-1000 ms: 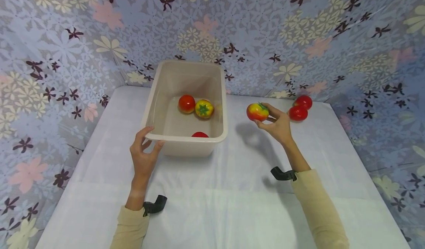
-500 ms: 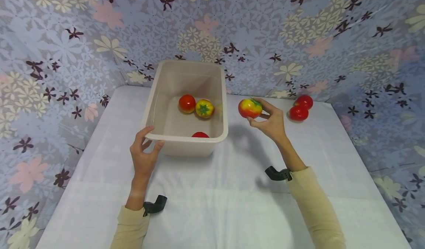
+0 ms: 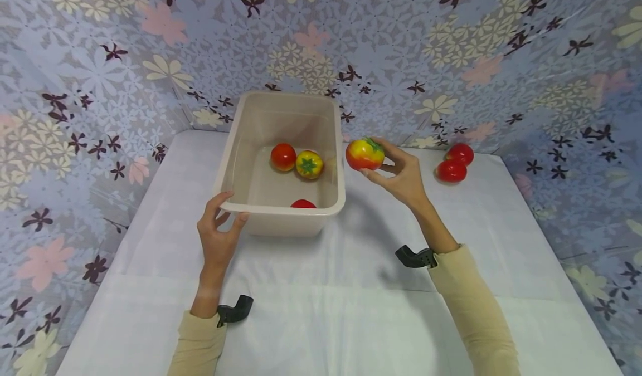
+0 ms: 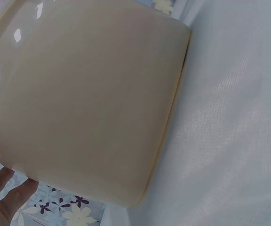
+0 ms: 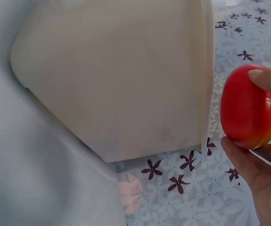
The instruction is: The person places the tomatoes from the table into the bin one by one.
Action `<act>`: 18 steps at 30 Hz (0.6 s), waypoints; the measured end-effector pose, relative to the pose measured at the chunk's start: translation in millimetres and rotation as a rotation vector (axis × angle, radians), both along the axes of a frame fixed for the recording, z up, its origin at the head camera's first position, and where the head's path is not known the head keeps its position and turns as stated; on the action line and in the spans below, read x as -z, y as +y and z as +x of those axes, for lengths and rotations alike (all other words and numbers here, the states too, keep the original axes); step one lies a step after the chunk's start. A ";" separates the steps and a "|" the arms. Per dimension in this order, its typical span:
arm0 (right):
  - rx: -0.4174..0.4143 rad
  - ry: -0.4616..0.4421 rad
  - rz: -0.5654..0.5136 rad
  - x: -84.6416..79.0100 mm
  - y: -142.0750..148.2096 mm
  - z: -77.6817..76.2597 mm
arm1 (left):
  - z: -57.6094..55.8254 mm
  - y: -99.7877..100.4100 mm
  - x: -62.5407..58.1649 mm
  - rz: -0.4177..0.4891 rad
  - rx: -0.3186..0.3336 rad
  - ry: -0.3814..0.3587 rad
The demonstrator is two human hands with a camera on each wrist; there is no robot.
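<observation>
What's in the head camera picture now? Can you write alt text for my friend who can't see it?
In the grip of the right hand, a red-and-yellow fruit is held up beside a beige tub. The left hand holds the tub's near left corner. Three more fruits lie inside, and two red fruits rest on the white cloth farther right.

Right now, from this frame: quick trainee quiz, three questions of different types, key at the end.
1. True or false: the left hand holds a fruit.
2. How many fruits show in the bin? A) two B) three C) five
3. Fill in the colour: the two loose fruits on the table are ____.

Key:
1: false; the right hand holds a fruit, the left hand grips the bin.
2: B.
3: red.
</observation>
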State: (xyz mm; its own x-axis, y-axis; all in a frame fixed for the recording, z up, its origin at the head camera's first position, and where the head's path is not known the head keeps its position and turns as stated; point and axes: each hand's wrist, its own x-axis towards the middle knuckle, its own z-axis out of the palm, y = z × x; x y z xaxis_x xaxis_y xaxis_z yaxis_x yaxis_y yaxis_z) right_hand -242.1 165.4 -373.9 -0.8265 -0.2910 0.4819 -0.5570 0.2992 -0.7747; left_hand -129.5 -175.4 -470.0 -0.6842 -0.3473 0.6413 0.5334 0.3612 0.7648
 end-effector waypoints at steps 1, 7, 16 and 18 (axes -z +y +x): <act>-0.010 -0.011 -0.014 1.6 -0.5 -1.8 | 0.1 -0.3 0.2 0.001 0.000 -0.002; -0.059 -0.047 -0.071 4.0 -7.3 -7.9 | 1.1 -1.2 -0.4 -0.016 -0.004 -0.024; -0.144 -0.016 -0.117 -0.5 -22.9 -9.7 | 0.5 -1.4 0.3 -0.010 0.005 -0.020; -0.149 -0.011 -0.115 -1.3 -26.3 -9.4 | 0.4 -1.7 0.8 -0.009 0.009 -0.023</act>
